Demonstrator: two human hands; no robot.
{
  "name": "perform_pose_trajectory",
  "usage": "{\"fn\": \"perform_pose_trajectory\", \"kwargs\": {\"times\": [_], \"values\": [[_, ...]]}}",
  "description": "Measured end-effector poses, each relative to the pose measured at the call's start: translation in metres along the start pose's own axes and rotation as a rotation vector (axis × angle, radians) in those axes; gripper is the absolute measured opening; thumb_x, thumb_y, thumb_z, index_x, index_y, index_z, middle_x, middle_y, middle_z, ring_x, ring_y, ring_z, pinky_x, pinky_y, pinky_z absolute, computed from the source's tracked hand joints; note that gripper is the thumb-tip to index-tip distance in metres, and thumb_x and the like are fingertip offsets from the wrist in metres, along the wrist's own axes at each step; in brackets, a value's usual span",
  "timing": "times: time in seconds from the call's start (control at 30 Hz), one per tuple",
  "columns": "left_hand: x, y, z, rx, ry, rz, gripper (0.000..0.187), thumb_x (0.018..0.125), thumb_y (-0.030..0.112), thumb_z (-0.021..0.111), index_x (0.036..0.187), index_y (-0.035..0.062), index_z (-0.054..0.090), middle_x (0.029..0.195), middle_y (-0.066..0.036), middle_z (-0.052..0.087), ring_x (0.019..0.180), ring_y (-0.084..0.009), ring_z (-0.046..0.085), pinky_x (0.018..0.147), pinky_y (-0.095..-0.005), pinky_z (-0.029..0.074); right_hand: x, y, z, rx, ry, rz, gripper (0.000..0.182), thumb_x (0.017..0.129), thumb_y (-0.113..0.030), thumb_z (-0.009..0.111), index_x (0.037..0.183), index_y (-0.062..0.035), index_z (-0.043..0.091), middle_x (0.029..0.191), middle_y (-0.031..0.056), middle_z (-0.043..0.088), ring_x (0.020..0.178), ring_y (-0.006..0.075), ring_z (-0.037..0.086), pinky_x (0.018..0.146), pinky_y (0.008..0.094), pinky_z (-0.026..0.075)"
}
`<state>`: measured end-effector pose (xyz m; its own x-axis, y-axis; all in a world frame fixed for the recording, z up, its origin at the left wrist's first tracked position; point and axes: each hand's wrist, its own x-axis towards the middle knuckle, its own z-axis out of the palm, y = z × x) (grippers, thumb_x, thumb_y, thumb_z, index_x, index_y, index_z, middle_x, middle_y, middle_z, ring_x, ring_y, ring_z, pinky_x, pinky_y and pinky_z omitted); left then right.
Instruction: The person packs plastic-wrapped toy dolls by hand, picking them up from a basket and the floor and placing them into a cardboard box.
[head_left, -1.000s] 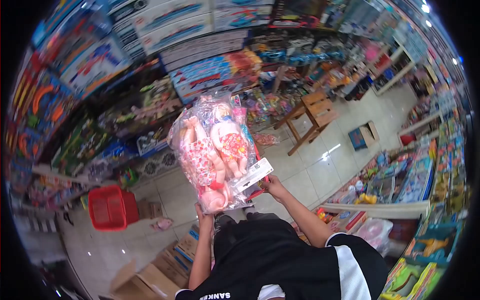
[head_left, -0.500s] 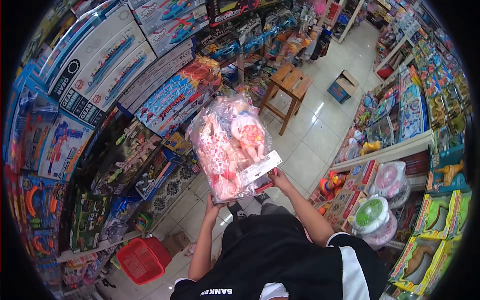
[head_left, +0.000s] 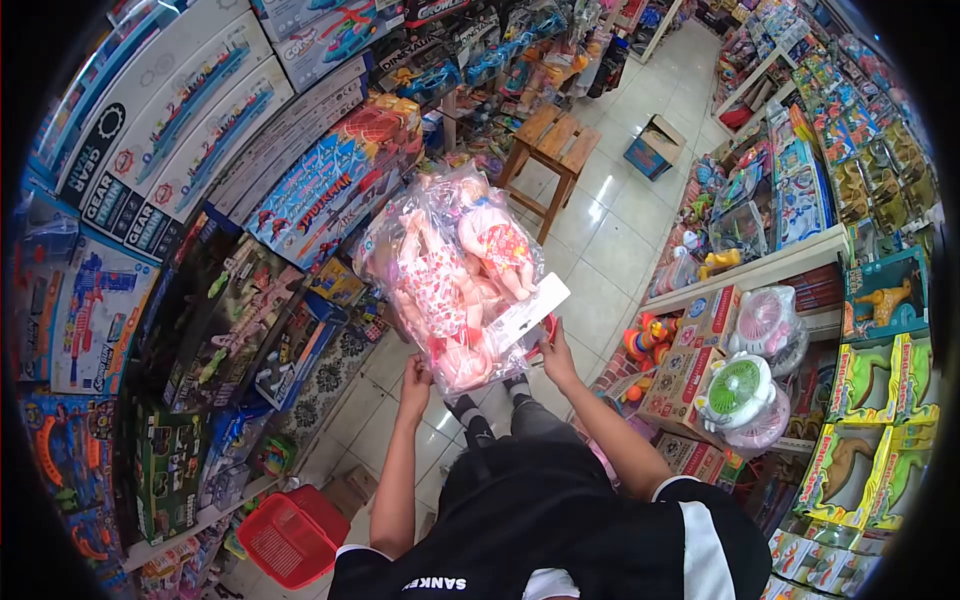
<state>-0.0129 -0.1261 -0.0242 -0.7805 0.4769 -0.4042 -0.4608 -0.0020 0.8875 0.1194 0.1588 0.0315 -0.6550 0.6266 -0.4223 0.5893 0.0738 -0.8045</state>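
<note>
Several dolls in clear plastic bags form a bundle in front of my body, held between both hands. The dolls wear pink, red and white printed clothes, and a white header card lies along the near right side. My left hand is closed at the bundle's near left corner. On the near right, my right hand is closed beside a red edge that shows under the bags. Most of that red thing is hidden, so its kind cannot be made out.
Stacked toy boxes line the left shelves. A wooden stool and an open carton stand on the tiled floor ahead. A red basket sits at lower left. Small fans and boxed toys fill the right shelves.
The doll bundle has shifted slightly left and up in view, still in both hands. The stool, carton and shelves have slid left in view, and more of my legs shows below the bundle.
</note>
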Motion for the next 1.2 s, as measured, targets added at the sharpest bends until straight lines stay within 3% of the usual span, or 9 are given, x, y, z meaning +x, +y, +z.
{"fn": "perform_pose_trajectory", "kwargs": {"times": [0.07, 0.17, 0.2, 0.47, 0.53, 0.9, 0.97, 1.03, 1.2], "values": [[-0.003, -0.002, 0.012, -0.035, -0.025, -0.003, 0.020, 0.097, 0.006, 0.049, 0.118, 0.0043, 0.049, 0.105, -0.005, 0.059, 0.092, -0.0146, 0.057, 0.081, -0.0310, 0.050, 0.017, 0.014, -0.003, -0.067, 0.041, -0.165, 0.071, 0.100, -0.021, 0.044, 0.154, -0.0084, 0.000, 0.109, 0.0245, 0.064, 0.078, 0.0289, 0.068, 0.072, 0.0377, 0.054], [-0.013, -0.009, 0.029, -0.084, -0.082, -0.047, 0.018, 0.098, 0.008, 0.050, 0.116, 0.0040, 0.049, 0.102, -0.005, 0.058, 0.091, -0.0142, 0.058, 0.080, -0.0311, 0.051, 0.047, 0.017, -0.017, -0.102, 0.028, -0.261, 0.068, 0.100, -0.022, 0.044, 0.155, -0.0099, 0.005, 0.118, 0.0262, 0.062, 0.096, 0.0325, 0.067, 0.088, 0.0387, 0.050], [-0.016, -0.011, 0.035, -0.110, -0.082, -0.064, 0.021, 0.099, 0.011, 0.052, 0.118, 0.0040, 0.048, 0.102, -0.005, 0.058, 0.090, -0.0143, 0.058, 0.080, -0.0307, 0.052, 0.060, 0.025, -0.019, -0.175, 0.052, -0.304, 0.064, 0.102, -0.021, 0.044, 0.156, -0.0158, 0.010, 0.114, 0.0171, 0.061, 0.087, 0.0203, 0.060, 0.082, 0.0309, 0.049], [-0.030, -0.009, 0.056, -0.153, 0.055, -0.021, 0.023, 0.099, 0.014, 0.054, 0.118, 0.0040, 0.046, 0.103, -0.006, 0.057, 0.094, -0.0143, 0.058, 0.082, -0.0319, 0.054, 0.071, 0.039, -0.025, -0.039, 0.023, -0.480, 0.061, 0.103, -0.035, 0.043, 0.155, -0.0168, 0.017, 0.119, 0.0132, 0.060, 0.087, 0.0165, 0.062, 0.074, 0.0296, 0.051], [-0.034, -0.025, 0.053, -0.152, 0.087, 0.039, 0.018, 0.099, 0.014, 0.054, 0.114, 0.0045, 0.049, 0.099, -0.006, 0.059, 0.089, -0.0142, 0.061, 0.077, -0.0311, 0.055, 0.048, 0.034, -0.035, 0.143, -0.158, -0.087, 0.059, 0.103, -0.043, 0.040, 0.153, -0.0154, 0.024, 0.121, 0.0119, 0.060, 0.086, 0.0182, 0.066, 0.064, 0.0317, 0.055], [-0.193, -0.270, 0.056, -0.095, 0.650, -0.160, 0.012, 0.094, 0.008, 0.054, 0.105, 0.0059, 0.052, 0.083, -0.004, 0.062, 0.068, -0.0148, 0.064, 0.053, -0.0299, 0.052, 0.065, 0.228, -0.091, -0.664, -0.717, 0.260, 0.048, 0.098, -0.043, 0.046, 0.121, -0.0034, 0.060, 0.100, 0.0124, 0.068, 0.077, 0.0247, 0.071, 0.059, 0.0409, 0.058], [-0.235, -0.294, 0.076, -0.163, 0.771, -0.186, 0.013, 0.092, 0.008, 0.054, 0.105, 0.0052, 0.052, 0.082, -0.005, 0.063, 0.066, -0.0155, 0.065, 0.050, -0.0318, 0.052, 0.100, 0.289, -0.100, -1.190, -1.070, 0.161, 0.045, 0.097, -0.038, 0.046, 0.116, 0.0004, 0.061, 0.098, 0.0136, 0.070, 0.074, 0.0250, 0.071, 0.060, 0.0436, 0.059], [-0.277, -0.302, 0.095, 0.165, 0.780, -0.573, 0.014, 0.090, 0.012, 0.055, 0.100, 0.0028, 0.055, 0.078, -0.009, 0.066, 0.059, -0.0189, 0.065, 0.049, -0.0346, 0.051, 0.104, 0.281, -0.110, -1.352, -1.139, 0.146, 0.042, 0.097, -0.034, 0.046, 0.113, 0.0018, 0.061, 0.100, 0.0141, 0.070, 0.073, 0.0247, 0.072, 0.059, 0.0434, 0.059], [-0.351, -0.317, 0.143, -0.019, 0.771, -0.833, 0.018, 0.091, 0.018, 0.056, 0.094, 0.0012, 0.061, 0.071, -0.013, 0.066, 0.053, -0.0230, 0.065, 0.047, -0.0363, 0.050, 0.100, 0.230, -0.115, -1.421, -1.123, 0.212, 0.038, 0.096, -0.028, 0.045, 0.107, 0.0039, 0.062, 0.105, 0.0158, 0.070, 0.075, 0.0263, 0.073, 0.055, 0.0417, 0.059]]}}
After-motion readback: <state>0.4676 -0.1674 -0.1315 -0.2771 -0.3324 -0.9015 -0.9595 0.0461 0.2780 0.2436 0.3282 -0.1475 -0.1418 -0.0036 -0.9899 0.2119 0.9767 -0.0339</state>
